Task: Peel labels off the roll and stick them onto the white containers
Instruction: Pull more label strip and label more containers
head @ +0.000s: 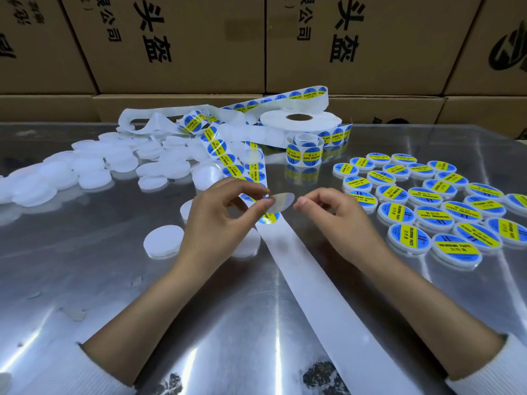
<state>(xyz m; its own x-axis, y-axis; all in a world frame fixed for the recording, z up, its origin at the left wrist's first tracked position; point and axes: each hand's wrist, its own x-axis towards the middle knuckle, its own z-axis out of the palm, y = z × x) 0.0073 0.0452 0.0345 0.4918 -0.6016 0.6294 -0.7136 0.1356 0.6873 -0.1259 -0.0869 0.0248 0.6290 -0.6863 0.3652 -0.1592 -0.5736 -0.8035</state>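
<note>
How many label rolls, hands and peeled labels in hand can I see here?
Label rolls: 2, large roll and small roll
Hands: 2, left hand and right hand
Peeled label pinched by the left hand: 1
Total: 5

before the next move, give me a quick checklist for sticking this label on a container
1. Label peeled free: ok, the left hand pinches the label off the backing strip.
2. Adhesive side facing down: cannot tell.
3. Right hand free to help: ok, its grip holds nothing.
4. Blank container within reach: ok, a white container lies beside the left hand.
5. Room among the labelled containers: ok, bare table nearby.
</note>
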